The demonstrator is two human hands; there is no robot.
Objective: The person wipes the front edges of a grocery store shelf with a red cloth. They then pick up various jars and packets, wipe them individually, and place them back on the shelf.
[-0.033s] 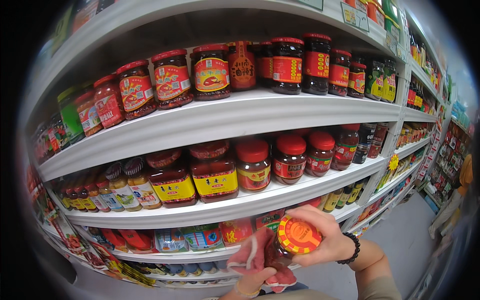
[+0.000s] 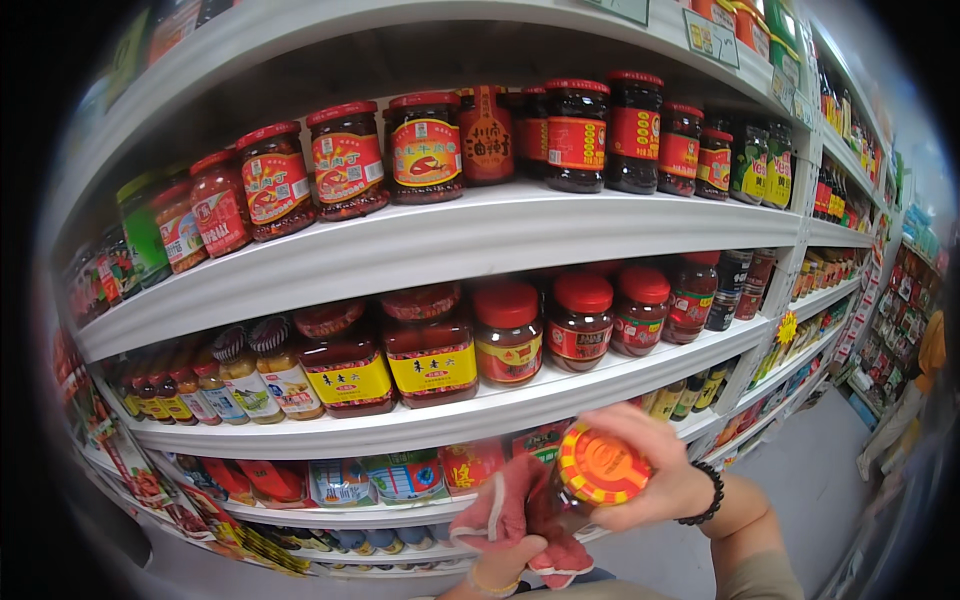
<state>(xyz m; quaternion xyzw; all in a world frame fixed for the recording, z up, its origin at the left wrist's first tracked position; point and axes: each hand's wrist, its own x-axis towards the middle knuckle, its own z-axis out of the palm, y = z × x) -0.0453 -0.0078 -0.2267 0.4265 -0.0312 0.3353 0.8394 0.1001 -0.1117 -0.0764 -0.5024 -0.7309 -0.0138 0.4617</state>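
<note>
My right hand (image 2: 660,475), a dark beaded bracelet on its wrist, grips a glass jar (image 2: 603,466) with a red and yellow lid. The jar tilts so that its lid faces up toward me. Against the jar's left side lies a pinkish-red cloth (image 2: 520,505) with a pale edge. My left hand (image 2: 510,560) is closed on this cloth from below, its fingers partly covered by the folds. Both hands are low, in front of the lower shelves. Most of the jar's body is hidden by the cloth and my right hand.
An upper white shelf (image 2: 480,235) carries a row of red-lidded sauce jars (image 2: 425,150). Below it, another shelf (image 2: 500,410) holds large yellow-labelled jars (image 2: 432,365) and smaller ones. Flat packs (image 2: 405,475) fill a lower shelf. At the far right a person (image 2: 910,390) stands in the aisle.
My right hand and the jar have shifted slightly right, and the lid has turned a little. The cloth's upper folds sit differently against the jar.
</note>
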